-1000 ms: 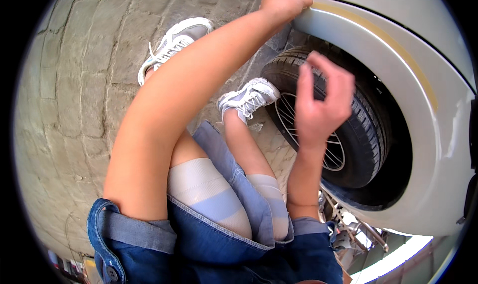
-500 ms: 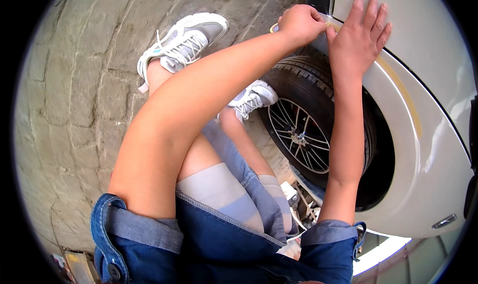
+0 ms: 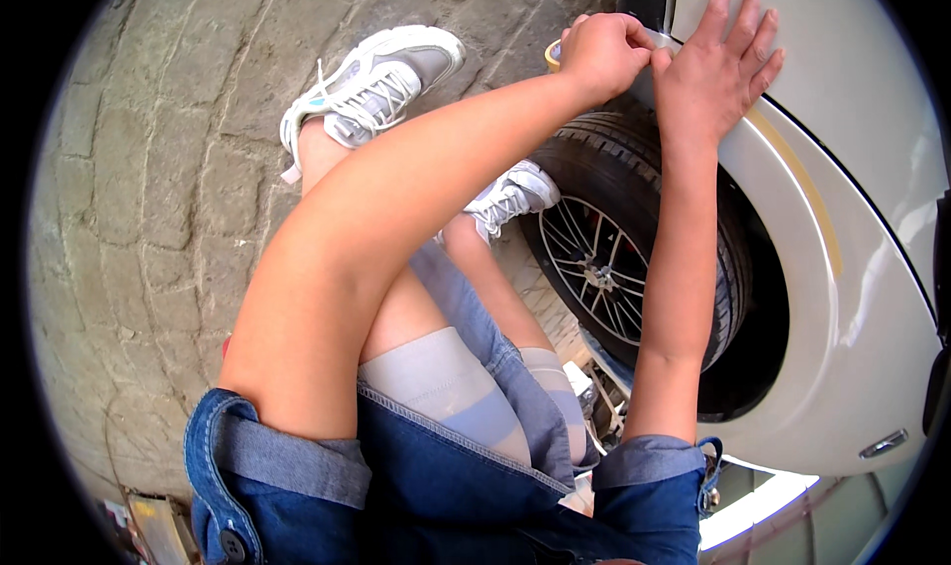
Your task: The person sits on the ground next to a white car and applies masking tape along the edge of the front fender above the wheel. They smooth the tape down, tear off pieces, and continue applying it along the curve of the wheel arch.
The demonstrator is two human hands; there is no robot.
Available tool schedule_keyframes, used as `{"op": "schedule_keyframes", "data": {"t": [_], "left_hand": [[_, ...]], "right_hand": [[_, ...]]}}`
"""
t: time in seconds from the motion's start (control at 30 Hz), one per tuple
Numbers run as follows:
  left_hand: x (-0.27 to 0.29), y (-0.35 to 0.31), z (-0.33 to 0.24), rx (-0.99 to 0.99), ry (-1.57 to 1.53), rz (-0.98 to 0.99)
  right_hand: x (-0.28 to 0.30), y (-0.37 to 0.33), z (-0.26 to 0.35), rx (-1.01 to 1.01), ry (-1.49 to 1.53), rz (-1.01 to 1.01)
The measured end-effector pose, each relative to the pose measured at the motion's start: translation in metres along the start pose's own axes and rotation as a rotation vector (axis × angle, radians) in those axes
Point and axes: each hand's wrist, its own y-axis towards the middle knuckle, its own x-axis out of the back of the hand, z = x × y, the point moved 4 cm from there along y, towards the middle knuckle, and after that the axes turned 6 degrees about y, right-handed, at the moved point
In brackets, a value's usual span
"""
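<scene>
Fingers (image 3: 637, 32) of the left hand (image 3: 597, 58) are pinching together beside the thumb of the right hand (image 3: 701, 90), at the upper end of the pale fender (image 3: 827, 367); what, if anything, their tips are gripping cannot be determined. Fingers of the right hand are lying flat and spread on the adjoining panel (image 3: 842, 70). Above the wheel (image 3: 597, 273), a yellow strip (image 3: 804, 177) is running along the curved fender from beside the right wrist, clear of the left fingers, while a yellow-rimmed roll (image 3: 552, 58) is sitting partly hidden just beside the left hand, on the side away from the fender.
</scene>
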Motion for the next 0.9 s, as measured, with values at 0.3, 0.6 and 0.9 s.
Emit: {"op": "schedule_keyframes", "data": {"t": [0.3, 0.6, 0.9], "left_hand": [[0.010, -0.017, -0.018, -0.160, 0.193, -0.192], [0.008, -0.018, -0.017, -0.190, 0.063, -0.235], [0.009, -0.017, -0.023, -0.158, 0.160, -0.189]], "right_hand": [[-0.009, 0.001, 0.001, -0.024, -0.024, -0.027], [-0.014, 0.001, 0.005, -0.033, 0.030, -0.059], [-0.016, -0.002, -0.007, 0.049, 0.019, -0.052]]}}
